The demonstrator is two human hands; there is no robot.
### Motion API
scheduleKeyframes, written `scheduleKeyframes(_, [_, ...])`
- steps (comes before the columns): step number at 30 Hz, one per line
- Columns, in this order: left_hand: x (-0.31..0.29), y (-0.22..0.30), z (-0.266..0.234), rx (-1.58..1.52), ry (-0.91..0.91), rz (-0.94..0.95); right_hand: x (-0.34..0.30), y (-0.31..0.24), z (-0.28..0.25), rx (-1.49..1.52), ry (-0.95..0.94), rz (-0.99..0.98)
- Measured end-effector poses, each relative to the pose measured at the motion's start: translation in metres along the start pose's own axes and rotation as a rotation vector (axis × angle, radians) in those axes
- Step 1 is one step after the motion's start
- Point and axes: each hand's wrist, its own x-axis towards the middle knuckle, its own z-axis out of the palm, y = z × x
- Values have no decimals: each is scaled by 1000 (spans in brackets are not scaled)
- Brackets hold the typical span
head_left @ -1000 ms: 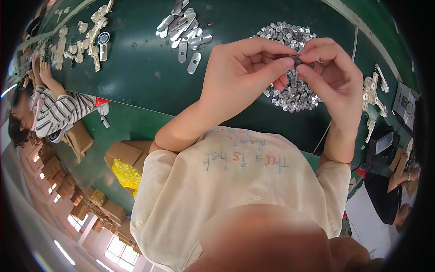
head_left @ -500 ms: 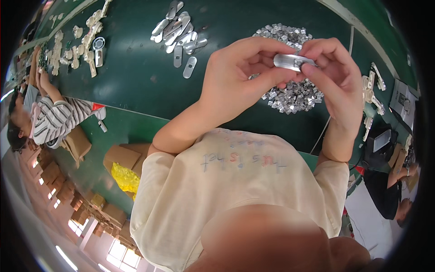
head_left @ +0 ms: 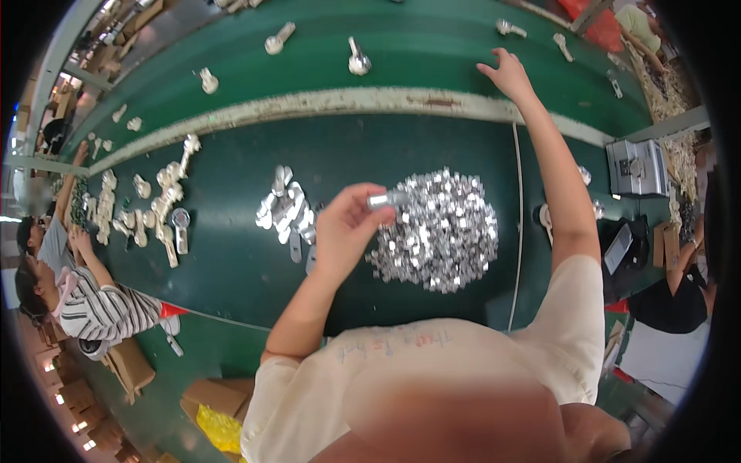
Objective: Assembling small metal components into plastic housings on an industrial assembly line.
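The person's left hand (head_left: 343,228) is over the counter (head_left: 231,231). Its fingers are pinching a small, shiny silver metal piece (head_left: 378,201), which sticks out to the right, above the near left side of a big pile of little silver bits (head_left: 444,235). To the left of that pile, a bunch of flat silver plates (head_left: 284,207) lies on the counter, some hidden behind the hand.

The right hand (head_left: 509,76) is stretched far out, past the pale rail (head_left: 347,100) and over the long green belt (head_left: 421,54). Its thumb and pointing finger are spread apart. A white and silver part (head_left: 510,28) lies on the belt, near that hand but apart from it.
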Motion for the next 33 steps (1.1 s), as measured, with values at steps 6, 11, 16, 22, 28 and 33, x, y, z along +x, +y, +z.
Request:
scheduleKeyframes(6, [-4, -15, -8, 69, -14, -18, 119, 44, 29, -592, 97, -63])
scheduleKeyframes(11, [-8, -20, -9, 78, -28, -2, 137, 60, 37, -658, -162, -6])
scheduleKeyframes(16, [-2, -12, -4, 66, -72, 3, 47, 21, -6, -54, 150, -333])
scheduleKeyframes(22, [-11, 0, 0, 14, -43, 32, -158, -107, -72, 978, -198, -463])
scheduleKeyframes(28, [-19, 6, 16, -20, -170, 12, -262, -115, -55, 966, -29, -570])
scheduleKeyframes(33, [-26, 4, 15, 169, -286, 51, -282, -109, -43, 750, 72, -690])
